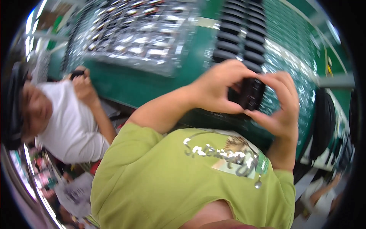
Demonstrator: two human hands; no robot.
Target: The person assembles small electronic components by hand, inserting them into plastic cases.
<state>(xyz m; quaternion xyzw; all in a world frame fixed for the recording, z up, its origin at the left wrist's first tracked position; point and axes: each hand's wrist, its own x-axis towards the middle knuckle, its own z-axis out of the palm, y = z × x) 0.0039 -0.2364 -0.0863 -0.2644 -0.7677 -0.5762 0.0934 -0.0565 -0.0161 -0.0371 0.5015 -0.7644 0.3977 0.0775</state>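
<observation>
I see both hands raised over the green workbench (152, 87), sharing one small black ribbed part (249, 93). My left hand (217, 89) wraps its near-left side, thumb underneath and fingers curled over the top. My right hand (280, 101) closes on its right end with bent fingers. The part sits between them, just above the bench edge.

As for progress, I judge the work to be mid-run: two long rows of similar black parts (242, 32) lie in lines running to the far side, which look like finished or waiting pieces, and the one in hand is not yet set down. How many remain I cannot tell.

The bench top is green and glossy. A clear tray of small shiny pieces (137, 34) rests on it to the far left. At the left a co-worker in a white shirt (68, 122) holds a dark object at the bench. More green surfaces stretch away on the right.
</observation>
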